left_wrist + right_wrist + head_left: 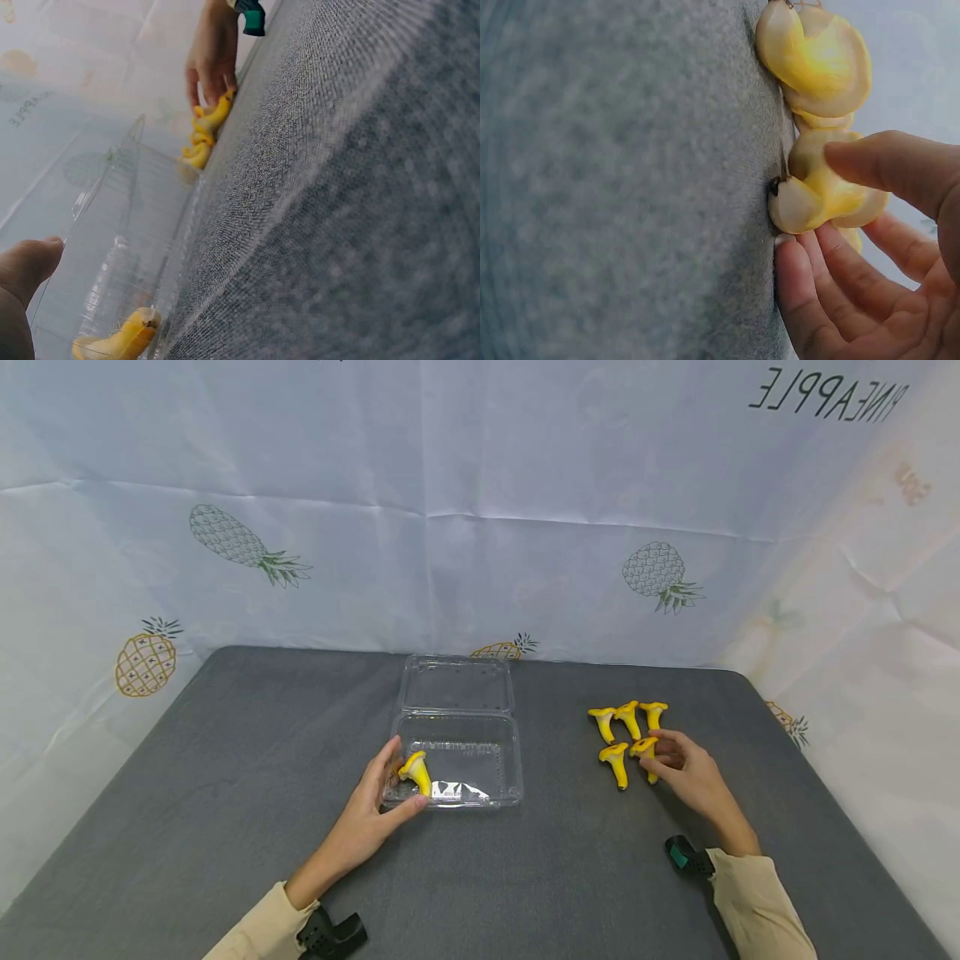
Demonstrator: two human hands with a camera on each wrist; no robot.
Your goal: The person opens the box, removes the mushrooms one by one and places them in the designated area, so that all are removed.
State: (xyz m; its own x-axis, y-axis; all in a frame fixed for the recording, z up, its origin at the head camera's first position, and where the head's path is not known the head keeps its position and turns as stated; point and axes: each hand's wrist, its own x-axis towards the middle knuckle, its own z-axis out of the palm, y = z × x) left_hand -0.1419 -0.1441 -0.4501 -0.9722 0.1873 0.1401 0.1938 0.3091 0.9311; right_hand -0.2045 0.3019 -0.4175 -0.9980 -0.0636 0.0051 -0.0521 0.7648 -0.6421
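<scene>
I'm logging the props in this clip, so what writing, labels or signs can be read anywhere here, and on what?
"PINEAPPLE", mirrored and partly cut off, on the white backdrop cloth at top right.
Faint orange print on the cloth at right: too blurred to read.
White label in the clear plastic box: too small to read.

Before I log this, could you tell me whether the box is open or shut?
Open: the box has its lid folded back flat on the table.
</scene>
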